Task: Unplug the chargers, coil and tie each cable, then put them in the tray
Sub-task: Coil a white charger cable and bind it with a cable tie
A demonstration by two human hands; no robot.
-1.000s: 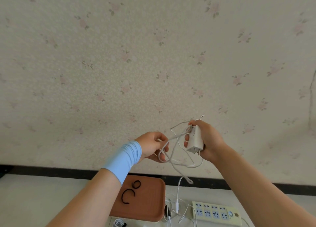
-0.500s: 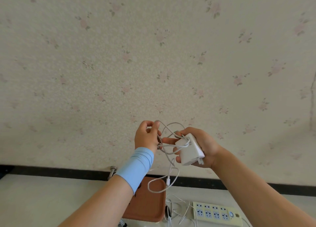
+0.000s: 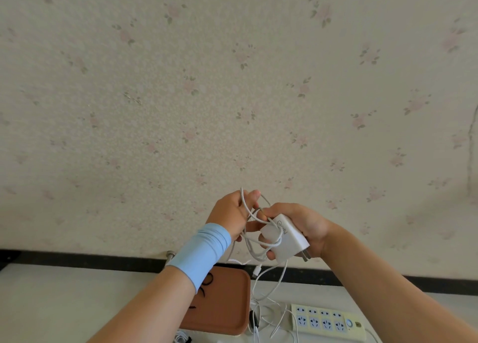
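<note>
Aloft, right hand gripping charger, left hand pinching cable

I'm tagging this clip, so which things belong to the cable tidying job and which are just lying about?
Job: charger in right hand; its cable, held by left hand; tray; black ties on it; loose cables beside the tray.
Lying about: power strip; metal peg behind the tray.

One camera sits on the person's head. It faces the flowery wall, with the left hand and right hand close, and the table along the bottom.
</note>
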